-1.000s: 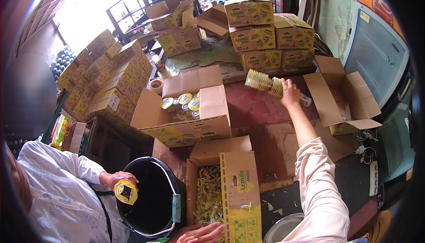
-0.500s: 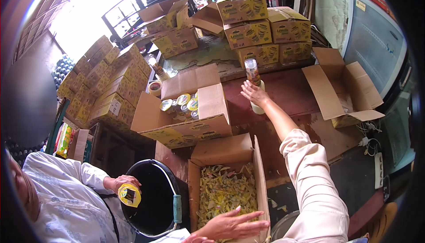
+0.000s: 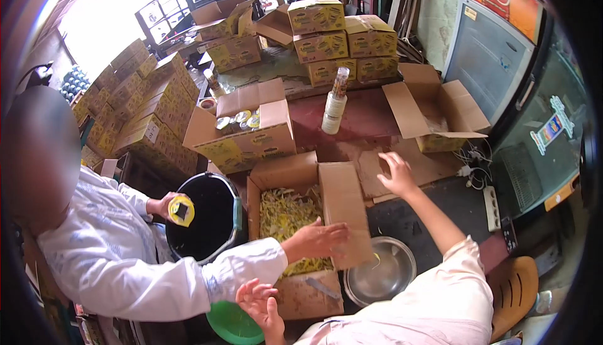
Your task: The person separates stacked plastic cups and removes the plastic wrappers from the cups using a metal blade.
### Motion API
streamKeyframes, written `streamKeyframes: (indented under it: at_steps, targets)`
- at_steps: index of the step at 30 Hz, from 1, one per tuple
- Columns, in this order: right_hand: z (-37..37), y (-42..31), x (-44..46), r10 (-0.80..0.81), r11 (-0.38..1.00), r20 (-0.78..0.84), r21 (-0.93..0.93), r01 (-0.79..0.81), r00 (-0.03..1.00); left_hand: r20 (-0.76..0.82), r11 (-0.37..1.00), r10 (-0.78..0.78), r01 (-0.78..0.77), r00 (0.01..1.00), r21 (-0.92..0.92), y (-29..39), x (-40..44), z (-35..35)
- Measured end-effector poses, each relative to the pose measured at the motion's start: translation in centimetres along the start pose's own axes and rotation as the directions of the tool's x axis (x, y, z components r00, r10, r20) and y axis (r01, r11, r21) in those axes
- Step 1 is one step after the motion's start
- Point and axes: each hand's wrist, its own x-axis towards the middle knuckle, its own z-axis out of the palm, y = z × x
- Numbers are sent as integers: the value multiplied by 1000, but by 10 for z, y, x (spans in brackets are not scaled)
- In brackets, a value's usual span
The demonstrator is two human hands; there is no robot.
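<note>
My right hand [image 3: 397,175] is raised over the dark tabletop and cardboard sheet, fingers apart and slightly bent, holding nothing. Beyond it stands an upright pale stack [image 3: 333,114], topped by a clear cylinder with brownish contents [image 3: 341,82]. My left hand [image 3: 261,307] is low in the view, palm up and fingers spread, above a green basin [image 3: 233,323]. An open carton [image 3: 284,168] of yellow shreds [image 3: 290,213] lies ahead of it. A co-worker's hand [image 3: 318,239] reaches over that carton; their other hand grips a yellow-rimmed cup [image 3: 181,210] by the black bucket [image 3: 204,219].
A steel bowl [image 3: 383,269] sits right of the shreds carton. Farther back are an open carton of lidded cups [image 3: 248,150] and another open carton [image 3: 440,112]. Printed cartons [image 3: 320,46] are stacked behind. A power strip [image 3: 492,208] with cables lies at the right.
My right hand has come off the stack and drawn back toward me. My left hand has come into view. The co-worker's free hand now reaches across the shreds carton; the view has shifted.
</note>
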Motion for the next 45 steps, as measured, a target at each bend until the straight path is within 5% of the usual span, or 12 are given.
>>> streamKeyframes:
  at_steps: [11, 18, 22, 23, 26, 34, 36, 38, 41, 42, 44, 45]
  targets:
    - [7, 1, -227, 535, 761, -29, 451, -466, 844, 234, 988, 139, -120, 962, -92, 62, -21, 13]
    - [-19, 4, -262, 521, 792, -64, 408, -454, 851, 258, 681, 441, -134, 859, -720, 149, -10, 77]
    - [-23, 23, -276, 533, 785, -58, 405, -468, 844, 597, 575, 616, 225, 514, -787, 183, -7, 85]
    - [-23, 29, -276, 548, 766, -42, 427, -480, 836, 589, 527, 596, 288, 545, -800, 191, -17, 96]
    - [-18, 47, -266, 560, 738, -20, 467, -487, 828, 553, 469, 759, 302, 342, -830, 194, -10, 120]
    - [8, 93, -147, 370, 796, 68, 491, -354, 926, 524, 464, 797, 249, 302, -850, 183, 23, 175]
    - [29, 111, -99, 314, 802, 131, 494, -337, 940, 472, 452, 782, 152, 406, -879, 146, 28, 172]
    - [58, 136, -43, 269, 805, 146, 509, -305, 952, 227, 863, 488, -427, 843, -270, 105, 6, 188]
    - [98, 165, 52, 341, 772, 206, 494, -399, 917, 445, 971, 198, -238, 874, 36, 17, 32, 163]
    - [135, 194, 86, 343, 804, 153, 461, -374, 927, 466, 911, 71, -247, 882, 330, -6, 30, 154]
    - [145, 197, 141, 375, 883, 132, 251, -397, 918, 554, 444, 6, -498, 833, 745, -34, 33, 152]
    - [151, 196, 164, 348, 907, 120, 206, -367, 930, 515, 442, -78, -434, 853, 785, -46, 32, 144]
